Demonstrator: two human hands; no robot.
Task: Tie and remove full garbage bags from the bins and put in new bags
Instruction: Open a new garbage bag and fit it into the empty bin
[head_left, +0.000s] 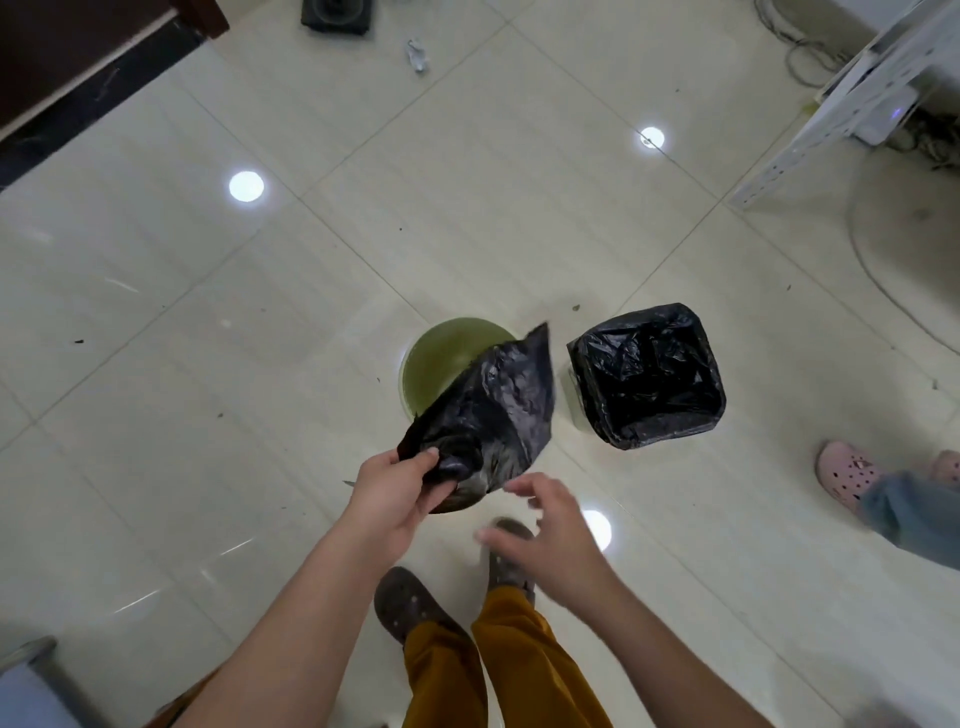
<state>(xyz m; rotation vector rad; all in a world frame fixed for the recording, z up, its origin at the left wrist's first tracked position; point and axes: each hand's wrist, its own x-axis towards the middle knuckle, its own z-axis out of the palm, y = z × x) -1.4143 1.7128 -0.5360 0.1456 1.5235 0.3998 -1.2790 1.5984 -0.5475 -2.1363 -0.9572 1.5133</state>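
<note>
- Left hand (397, 493): thumb and curled fingers pinch the bunched lower corner of a folded black garbage bag (493, 410); forearm reaches forward from lower left.
- Bag fans up and right from the grip, held in the air over the round green bin (441, 358), which has no liner.
- Right hand (545, 530): fingers spread and loosely bent, holding nothing, just right of the bag's lower edge; slightly blurred.
- Square bin (647, 376), to the right of the green one, lined with a black bag.
</note>
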